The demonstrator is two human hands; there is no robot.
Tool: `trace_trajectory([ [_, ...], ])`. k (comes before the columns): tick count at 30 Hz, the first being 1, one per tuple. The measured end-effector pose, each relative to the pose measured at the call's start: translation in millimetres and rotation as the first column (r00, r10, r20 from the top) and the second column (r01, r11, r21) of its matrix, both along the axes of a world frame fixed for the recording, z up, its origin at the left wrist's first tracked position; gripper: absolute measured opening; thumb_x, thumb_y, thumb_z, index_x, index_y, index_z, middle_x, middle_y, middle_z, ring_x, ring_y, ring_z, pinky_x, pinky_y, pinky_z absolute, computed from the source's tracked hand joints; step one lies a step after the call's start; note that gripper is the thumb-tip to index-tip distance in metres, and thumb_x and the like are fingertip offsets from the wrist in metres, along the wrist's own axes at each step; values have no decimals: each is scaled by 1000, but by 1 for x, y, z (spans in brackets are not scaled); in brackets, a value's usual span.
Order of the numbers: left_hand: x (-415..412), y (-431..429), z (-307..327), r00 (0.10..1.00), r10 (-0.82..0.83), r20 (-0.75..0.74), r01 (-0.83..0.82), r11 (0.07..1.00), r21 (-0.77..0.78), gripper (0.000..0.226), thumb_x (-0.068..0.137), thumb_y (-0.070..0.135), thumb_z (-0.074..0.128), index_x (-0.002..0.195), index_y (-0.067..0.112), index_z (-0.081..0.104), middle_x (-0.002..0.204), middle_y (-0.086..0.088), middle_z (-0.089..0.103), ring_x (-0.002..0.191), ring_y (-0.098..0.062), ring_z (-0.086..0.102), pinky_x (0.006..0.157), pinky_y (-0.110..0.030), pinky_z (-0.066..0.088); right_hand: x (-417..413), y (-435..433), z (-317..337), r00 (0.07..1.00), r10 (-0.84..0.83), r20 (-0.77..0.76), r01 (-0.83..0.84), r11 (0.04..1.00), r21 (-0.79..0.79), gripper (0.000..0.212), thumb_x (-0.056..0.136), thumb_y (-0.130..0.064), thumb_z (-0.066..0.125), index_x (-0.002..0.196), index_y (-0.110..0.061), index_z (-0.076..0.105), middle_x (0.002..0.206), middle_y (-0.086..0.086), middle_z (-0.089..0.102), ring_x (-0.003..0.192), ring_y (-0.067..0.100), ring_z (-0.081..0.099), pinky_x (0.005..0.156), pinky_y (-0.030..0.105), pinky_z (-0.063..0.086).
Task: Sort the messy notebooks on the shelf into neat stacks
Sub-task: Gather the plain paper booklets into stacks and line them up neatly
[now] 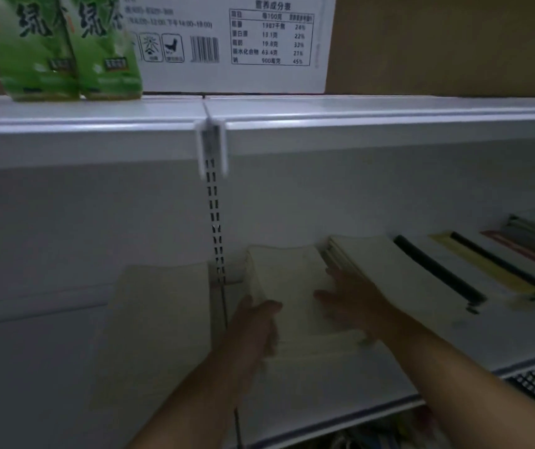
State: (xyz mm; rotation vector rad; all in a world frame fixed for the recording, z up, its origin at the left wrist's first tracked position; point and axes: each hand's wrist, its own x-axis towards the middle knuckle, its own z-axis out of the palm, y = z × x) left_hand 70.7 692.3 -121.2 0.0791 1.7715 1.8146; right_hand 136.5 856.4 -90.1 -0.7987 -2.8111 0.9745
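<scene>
The left hand (256,322) and right hand (350,299) are bare, as are both forearms (454,377); dim blur hides finer detail.

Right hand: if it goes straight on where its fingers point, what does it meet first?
Likely the shelf's back wall, past the cream notebook stack under it; depth unclear.

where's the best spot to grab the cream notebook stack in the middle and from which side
Probably by its two long side edges, coming in from the front of the shelf. The cream notebook stack lies flat with a short end facing out, and its left edge is free beside the slotted upright. The left hand grips there; the right hand rests flat on top.
</scene>
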Motion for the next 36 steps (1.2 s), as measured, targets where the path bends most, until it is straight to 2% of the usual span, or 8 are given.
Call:
trace_trajectory([
  [5, -1, 9, 2, 997, 59, 53, -55, 996, -70, 30, 91, 30, 56, 105, 4, 64, 84, -12, 67, 73, -26, 64, 65, -28, 48, 0, 8, -2, 983, -127, -133, 32, 829, -559, 57, 83, -15, 70, 134, -11, 44, 107, 4, 61, 92, 26, 63, 78, 31, 52],
  [13, -3, 15, 22, 981, 188, 52, -188, 982, -4, 11, 85, 14, 67, 90, 4, 66, 76, -15, 73, 61, -26, 71, 57, -34, 59, -10, 9, -11, 969, -76, -234, -65, 840, -539, 28, 77, -6, 74, 82, -24, 53, 78, -2, 59, 70, 19, 60, 80, 42, 56],
  [15, -4, 18, 31, 977, 199, 77, -201, 979, 25, 22, 77, 13, 74, 94, 2, 68, 100, -24, 69, 87, -37, 69, 84, -52, 54, -8, 9, -15, 960, -73, -269, -75, 862, -502, 28, 78, -6, 72, 93, -22, 54, 80, -2, 56, 62, 11, 55, 70, 35, 57],
  [18, -4, 22, 35, 973, 204, 112, -207, 978, 20, 16, 77, 20, 76, 80, 8, 66, 79, -15, 70, 80, -30, 65, 75, -46, 53, -5, 12, -22, 944, -96, -315, -90, 845, -528, 57, 78, -8, 73, 128, -14, 46, 96, 0, 51, 60, 4, 51, 46, 13, 46],
  [21, -4, 28, 37, 982, 164, 93, -169, 984, 51, 12, 79, 25, 74, 81, 15, 68, 66, -9, 73, 76, -26, 66, 68, -39, 52, -5, 12, -27, 942, -121, -312, -59, 857, -512, 67, 76, -19, 76, 132, -18, 40, 109, 0, 56, 75, 11, 59, 60, 20, 52],
  [24, -8, 32, 36, 991, 9, 136, -3, 999, -48, 50, 68, 34, 82, 111, 13, 67, 108, -14, 70, 99, -32, 66, 87, -45, 52, -7, 8, -29, 952, -128, -279, -45, 843, -537, 71, 70, -25, 79, 130, -20, 41, 108, 2, 59, 80, 19, 65, 76, 39, 58],
  [28, -8, 31, 20, 995, 14, 94, -3, 992, -122, 50, 76, 14, 76, 122, 6, 60, 123, -17, 62, 107, -35, 61, 94, -46, 48, -7, 13, -29, 942, -74, -327, -134, 813, -567, 17, 78, -3, 71, 79, -12, 57, 72, -2, 56, 70, 22, 59, 69, 38, 55],
  [36, 44, -1, 7, 926, 151, -345, -122, 987, 104, 71, 65, 15, 85, 126, 35, 53, 116, 5, 67, 100, -15, 67, 85, -41, 56, 19, 14, -24, 953, -35, -300, -210, 637, -741, 69, 48, -60, 78, 109, -32, 61, 105, -8, 68, 99, 18, 65, 94, 41, 51],
])
